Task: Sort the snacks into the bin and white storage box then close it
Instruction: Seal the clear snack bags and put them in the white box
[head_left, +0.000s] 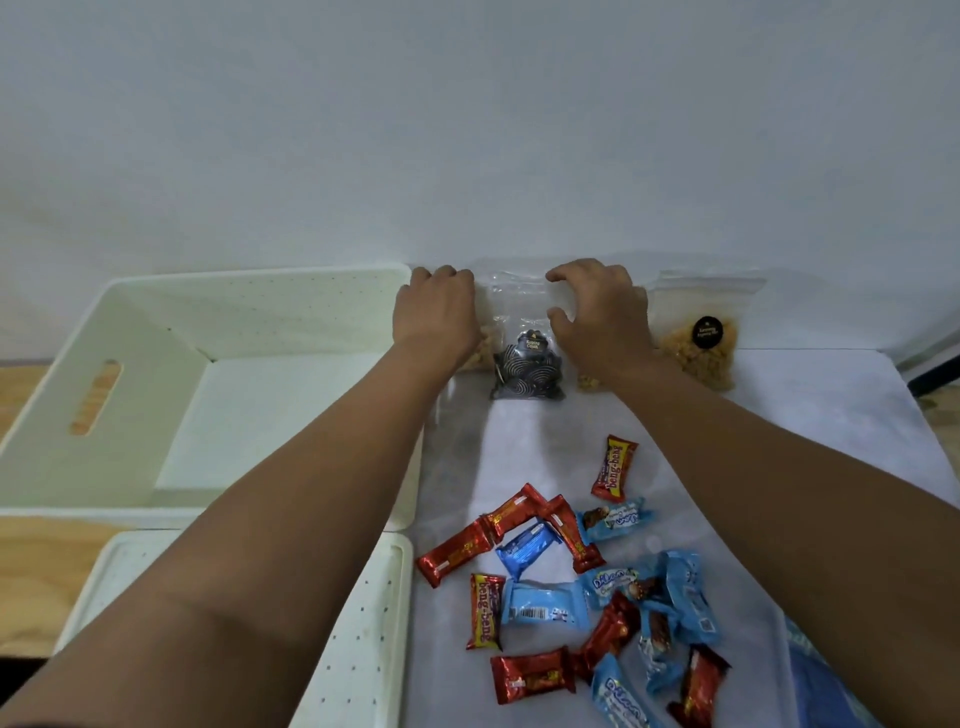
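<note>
A person reaches both arms across a desk (779, 426). The left hand (436, 306) and right hand (597, 312) curl over clear snack bags (524, 332) propped against the wall, apparently gathering them together. The empty white storage box (171, 332) waits just left; wrapped bars (571, 587) lie scattered nearer.

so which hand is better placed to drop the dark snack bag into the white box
Left. The left hand is beside the white box; the right hand is farther, across the dark snack bag.
</note>
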